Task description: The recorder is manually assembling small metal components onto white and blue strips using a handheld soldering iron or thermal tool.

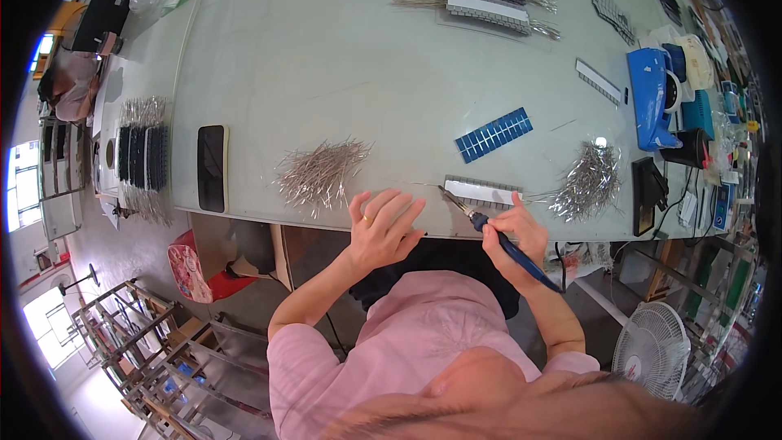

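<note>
My right hand (519, 238) is closed around the dark blue handle of a soldering iron (521, 259). The iron's tip slants away to the left end of a grey strip with a white top (482, 192), near the table's front edge. A thin silvery wire lies by the tip. Left of the iron, my left hand (384, 226) is held with its fingers apart and nothing visible in them. Just beyond it spreads a loose pile of thin silvery wires (324, 173). Another such pile (588, 183) sits at the strip's right.
Beyond the strip lies a blue panel of small cells (494, 135). Stacked wired strips (489, 12) are at the far side, more (142, 151) at the left. A black phone (213, 168) lies left; a blue tape dispenser (648, 98) and black stand (648, 195) are right.
</note>
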Demonstrator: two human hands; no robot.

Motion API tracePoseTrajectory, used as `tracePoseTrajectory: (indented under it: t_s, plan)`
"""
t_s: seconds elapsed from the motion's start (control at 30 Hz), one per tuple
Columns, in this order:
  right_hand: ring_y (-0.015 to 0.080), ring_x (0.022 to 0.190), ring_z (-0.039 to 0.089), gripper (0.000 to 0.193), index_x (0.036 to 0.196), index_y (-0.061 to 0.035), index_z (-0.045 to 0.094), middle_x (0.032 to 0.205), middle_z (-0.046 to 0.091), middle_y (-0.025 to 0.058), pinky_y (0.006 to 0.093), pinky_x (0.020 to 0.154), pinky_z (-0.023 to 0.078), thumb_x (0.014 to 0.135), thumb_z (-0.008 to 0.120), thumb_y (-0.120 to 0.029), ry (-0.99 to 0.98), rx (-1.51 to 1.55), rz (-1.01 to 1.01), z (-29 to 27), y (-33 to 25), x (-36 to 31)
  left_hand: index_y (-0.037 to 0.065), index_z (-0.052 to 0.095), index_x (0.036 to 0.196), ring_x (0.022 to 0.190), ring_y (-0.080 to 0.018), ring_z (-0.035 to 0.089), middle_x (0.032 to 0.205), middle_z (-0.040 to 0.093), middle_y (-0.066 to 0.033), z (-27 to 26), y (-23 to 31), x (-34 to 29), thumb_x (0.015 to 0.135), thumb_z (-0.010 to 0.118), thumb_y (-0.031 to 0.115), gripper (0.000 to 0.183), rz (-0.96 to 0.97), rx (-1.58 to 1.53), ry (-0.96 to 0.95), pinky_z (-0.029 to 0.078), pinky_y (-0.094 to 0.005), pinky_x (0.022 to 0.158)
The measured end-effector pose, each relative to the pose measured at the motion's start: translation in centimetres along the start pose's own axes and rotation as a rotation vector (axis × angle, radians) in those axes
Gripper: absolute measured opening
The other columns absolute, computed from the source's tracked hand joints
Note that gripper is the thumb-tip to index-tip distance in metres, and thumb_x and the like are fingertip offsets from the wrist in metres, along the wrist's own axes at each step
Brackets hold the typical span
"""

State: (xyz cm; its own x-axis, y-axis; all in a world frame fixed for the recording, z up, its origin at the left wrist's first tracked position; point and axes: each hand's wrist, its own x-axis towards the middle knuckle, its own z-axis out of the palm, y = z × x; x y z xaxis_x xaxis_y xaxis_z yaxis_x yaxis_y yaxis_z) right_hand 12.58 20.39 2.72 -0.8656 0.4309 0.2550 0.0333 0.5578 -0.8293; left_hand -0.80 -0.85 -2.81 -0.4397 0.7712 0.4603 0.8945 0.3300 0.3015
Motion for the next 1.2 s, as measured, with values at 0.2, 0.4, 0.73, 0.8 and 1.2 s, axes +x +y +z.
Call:
tracePoseTrajectory:
  t_s: [0.2,0.4,0.73,0.8,1.2]
  plan:
    - [0.0177,0.073,0.067,0.019,0.107,-0.0002,0.050,0.083,0.063,0.0081,0.0458,0.118,0.026,0.090,0.058,-0.005,0.252,0.371,0.134,-0.9,3.4,-2.6,0.017,0.064,0.121,0.117,-0.0212,0.053,0.125,0.057,-0.0038,0.1,2.2,0.4,0.078,0.071,0.043,0.051,0.058,-0.089,-0.029,0.029,-0.0476,0.101]
    - [0.0230,0.087,0.065,0.031,0.121,-0.0016,0.046,0.109,0.056,0.0127,0.0320,0.080,0.053,0.096,0.058,-0.014,0.527,0.263,0.252,-2.7,6.0,-4.4,0.014,0.037,0.149,0.142,-0.0285,0.032,0.152,0.036,-0.0138,1.1,5.1,3.1,0.079,0.070,0.050,0.086,-0.051,-0.193,-0.350,0.021,-0.0548,0.112]
    - [0.0242,0.085,0.057,0.016,0.100,0.0033,0.057,0.097,0.054,0.0145,0.0362,0.082,0.049,0.099,0.051,-0.011,0.624,-0.079,-0.065,-4.0,12.1,-5.4,-0.001,0.031,0.148,0.146,-0.0289,0.025,0.156,0.030,-0.0162,4.7,5.7,2.7,0.078,0.070,0.052,0.096,0.149,0.034,-0.305,0.019,-0.0507,0.116]
    - [0.0258,0.085,0.057,0.016,0.097,0.0033,0.058,0.095,0.054,0.0138,0.0377,0.089,0.048,0.099,0.050,-0.011,0.598,-0.140,-0.010,-4.6,9.3,-4.2,-0.001,0.032,0.148,0.146,-0.0283,0.027,0.155,0.031,-0.0150,3.6,5.9,3.7,0.080,0.067,0.053,0.094,0.134,0.049,-0.310,0.019,-0.0504,0.116]
    - [0.0291,0.099,0.058,0.010,0.099,0.0034,0.059,0.105,0.054,0.0152,0.0388,0.086,0.054,0.092,0.062,-0.003,0.616,0.049,0.037,-4.0,11.1,-6.4,0.000,0.039,0.144,0.143,-0.0292,0.031,0.153,0.035,-0.0148,3.3,6.7,3.8,0.080,0.067,0.055,0.089,0.139,-0.046,-0.346,0.022,-0.0522,0.113]
